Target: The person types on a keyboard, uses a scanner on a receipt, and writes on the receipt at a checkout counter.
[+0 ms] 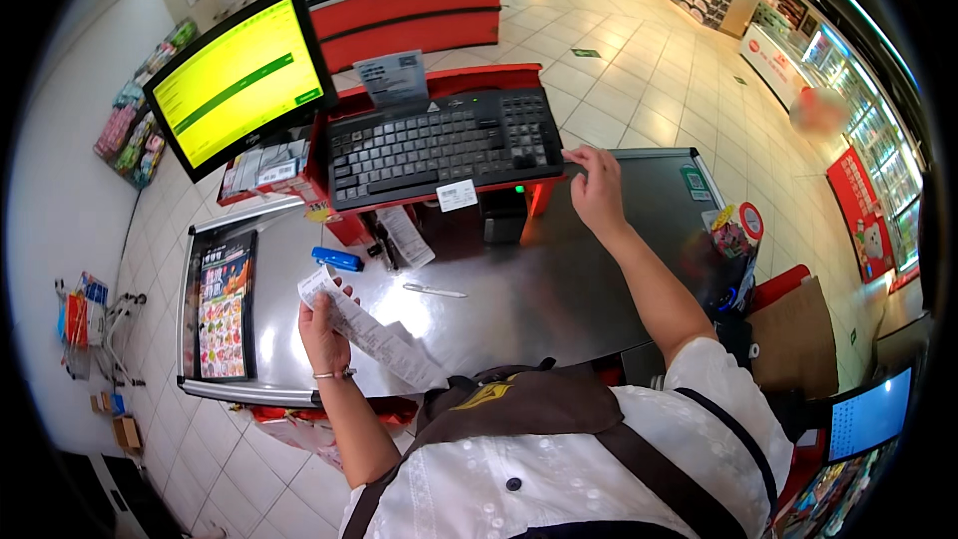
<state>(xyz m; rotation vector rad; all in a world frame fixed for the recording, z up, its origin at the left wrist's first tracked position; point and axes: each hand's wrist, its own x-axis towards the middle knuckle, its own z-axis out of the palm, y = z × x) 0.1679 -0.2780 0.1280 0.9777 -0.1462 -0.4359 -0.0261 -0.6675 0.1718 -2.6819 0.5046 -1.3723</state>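
Pinched in my left hand (324, 329) is a long printed paper receipt (382, 340), its lower end hanging towards the apron. My right hand (596, 183) is raised at the right edge of the black keyboard (441, 142), with its fingers loosely bent and nothing seen in them. Whether a fingertip touches the keyboard cannot be told. A blue stapler (337, 259) and a white pen (435, 290) lie on the metal counter (539, 299). Another paper slip (405, 236) hangs below the keyboard stand.
A monitor (243, 82) with a lit screen stands at the left of the keyboard. Printed flyers (224, 307) lie at the counter's left end. Jars of small goods (732, 236) stand at its right edge, near a cardboard box (793, 340). Beyond is a red checkout counter (404, 19).
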